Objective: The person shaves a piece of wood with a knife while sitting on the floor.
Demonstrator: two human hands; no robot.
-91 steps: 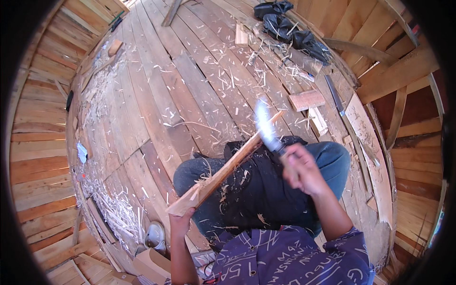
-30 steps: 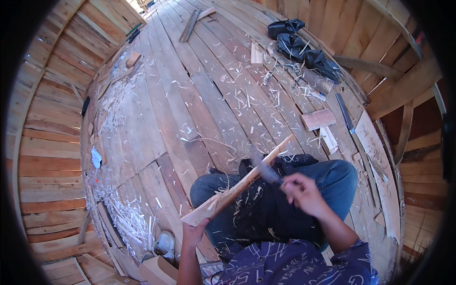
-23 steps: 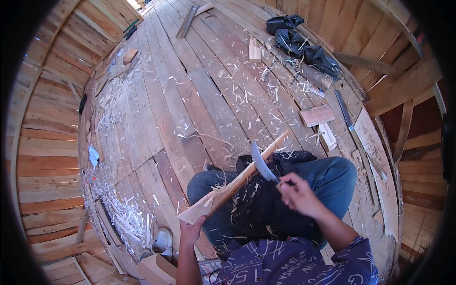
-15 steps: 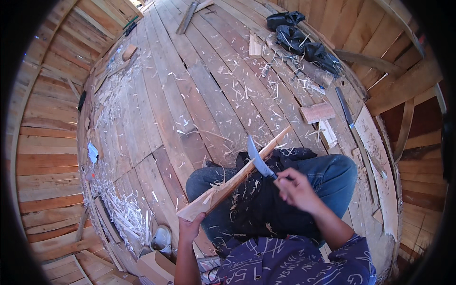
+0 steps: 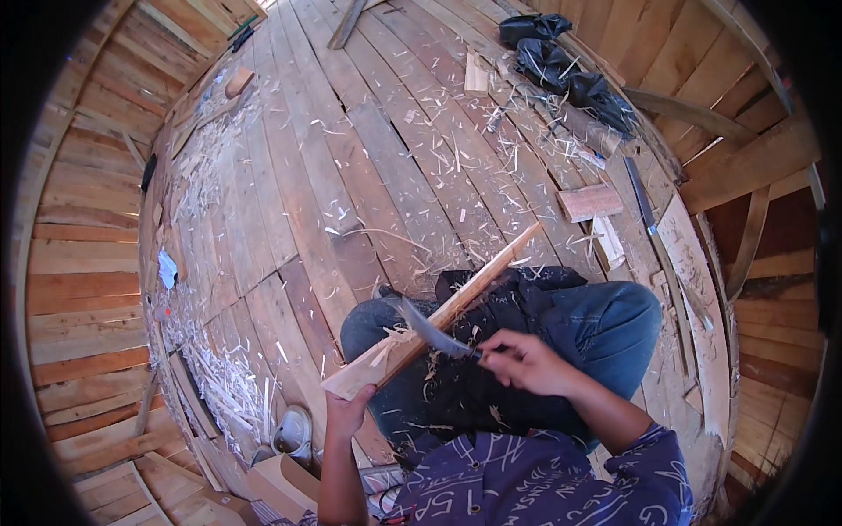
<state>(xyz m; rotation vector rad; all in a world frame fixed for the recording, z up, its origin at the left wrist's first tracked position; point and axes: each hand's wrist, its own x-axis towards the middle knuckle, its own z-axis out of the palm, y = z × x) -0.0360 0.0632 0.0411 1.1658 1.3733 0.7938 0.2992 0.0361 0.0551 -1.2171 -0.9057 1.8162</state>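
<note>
A long, tapered piece of wood [image 5: 456,304] lies slantwise over my lap, its narrow end pointing away to the right. My left hand [image 5: 349,410] is closed around its broad near end. In my right hand [image 5: 524,362] is the dark handle of a knife with a curved blade [image 5: 430,333]. The blade crosses the wood about midway and is slightly blurred by motion. Beside the blade, curled shavings [image 5: 386,349] stand up from the wood's surface. More shavings are caught on the dark cloth [image 5: 474,386] over my lap.
Wood shavings litter the plank floor [image 5: 303,202], with a thick pile [image 5: 232,377] at the left. To the right are a reddish block [image 5: 589,202], a long dark-bladed tool [image 5: 640,195] and a pale slab [image 5: 697,298]. Black plastic bags [image 5: 570,79] lie farther off. A shoe [image 5: 294,434] and cardboard box [image 5: 281,486] sit near left.
The knife in my right hand has moved left and nearer along the wood, toward my left hand. Shavings near the blade are raised more. The left hand keeps its hold.
</note>
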